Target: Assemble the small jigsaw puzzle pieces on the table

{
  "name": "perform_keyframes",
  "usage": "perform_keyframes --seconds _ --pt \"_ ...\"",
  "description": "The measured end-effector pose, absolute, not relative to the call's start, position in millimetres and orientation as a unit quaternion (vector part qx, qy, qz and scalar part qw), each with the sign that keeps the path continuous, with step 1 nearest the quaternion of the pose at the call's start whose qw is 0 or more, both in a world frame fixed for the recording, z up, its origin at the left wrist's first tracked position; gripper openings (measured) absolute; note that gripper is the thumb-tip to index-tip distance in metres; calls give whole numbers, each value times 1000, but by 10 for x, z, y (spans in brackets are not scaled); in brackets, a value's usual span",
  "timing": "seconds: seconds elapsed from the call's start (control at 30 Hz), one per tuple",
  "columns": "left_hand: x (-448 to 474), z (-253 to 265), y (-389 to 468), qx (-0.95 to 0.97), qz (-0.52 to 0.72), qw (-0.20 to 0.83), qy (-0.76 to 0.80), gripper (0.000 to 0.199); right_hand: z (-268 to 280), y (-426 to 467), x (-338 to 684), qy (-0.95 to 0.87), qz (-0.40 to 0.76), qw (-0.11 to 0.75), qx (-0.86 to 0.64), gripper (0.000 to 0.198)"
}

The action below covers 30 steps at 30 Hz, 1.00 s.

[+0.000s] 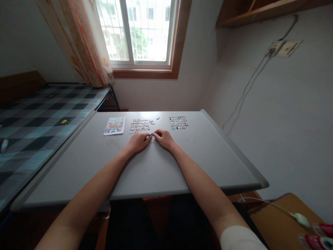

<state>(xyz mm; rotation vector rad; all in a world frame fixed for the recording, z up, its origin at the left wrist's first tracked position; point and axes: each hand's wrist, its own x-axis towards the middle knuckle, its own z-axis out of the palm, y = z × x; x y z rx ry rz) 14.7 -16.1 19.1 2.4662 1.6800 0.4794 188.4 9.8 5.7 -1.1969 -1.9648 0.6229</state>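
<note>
My left hand (139, 141) and my right hand (163, 138) meet over the table, fingertips almost touching. Between them is a small dark blue jigsaw puzzle piece (152, 134), pinched from both sides; whether it is one piece or joined pieces is too small to tell. Just beyond my left hand lie rows of loose puzzle pieces (140, 125). A second block of pieces (178, 122) is laid out past my right hand. One lone piece (157, 118) sits between the two groups, farther back.
A picture sheet (114, 125) with a colourful cartoon print lies left on the grey table (208, 166). A checked bed (59, 114) stands along the left side. On the right wall a cable (243, 93) hangs from a socket. A brown stool (283, 215) is at lower right.
</note>
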Motion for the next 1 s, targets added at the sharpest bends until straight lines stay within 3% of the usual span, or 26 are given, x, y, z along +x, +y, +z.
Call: perform_keyframes --seconds 1.0 --pt "146 141 -140 807 144 37 571 41 53 97 1881 -767 245 368 -465 17"
